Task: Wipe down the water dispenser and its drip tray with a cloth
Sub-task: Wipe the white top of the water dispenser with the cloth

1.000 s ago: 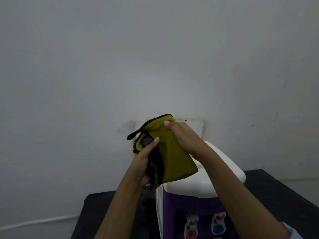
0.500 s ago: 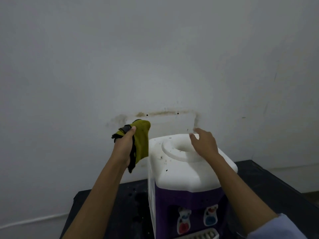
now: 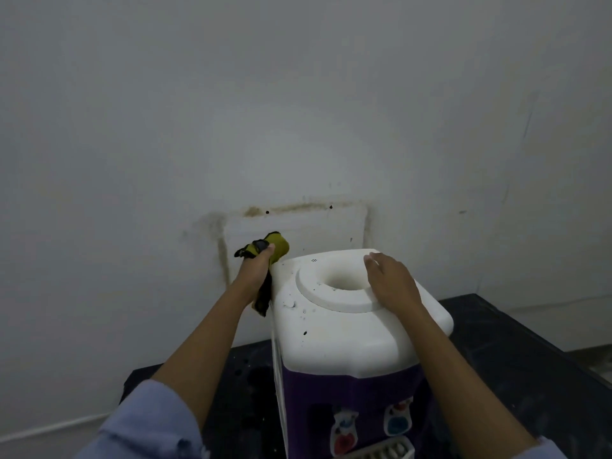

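Observation:
The water dispenser (image 3: 344, 339) has a white top with a round bottle socket and a purple front with two taps. A slotted white drip tray (image 3: 385, 451) shows at the bottom edge. My left hand (image 3: 256, 270) grips a yellow-green cloth (image 3: 278, 246) with black trim, held at the dispenser's back left corner; part of the cloth hangs down beside the left side. My right hand (image 3: 390, 283) lies flat on the raised ring around the socket, fingers spread, holding nothing. Dark specks dot the white top.
The dispenser stands on a black table (image 3: 516, 346) against a white wall (image 3: 298, 111) that bears a brownish rectangular stain just behind the dispenser. The table's right edge drops to a pale floor.
Both hands first held the cloth above the dispenser. The right hand let go and came down onto the top ring. The left hand carried the cloth down to the dispenser's left rear corner.

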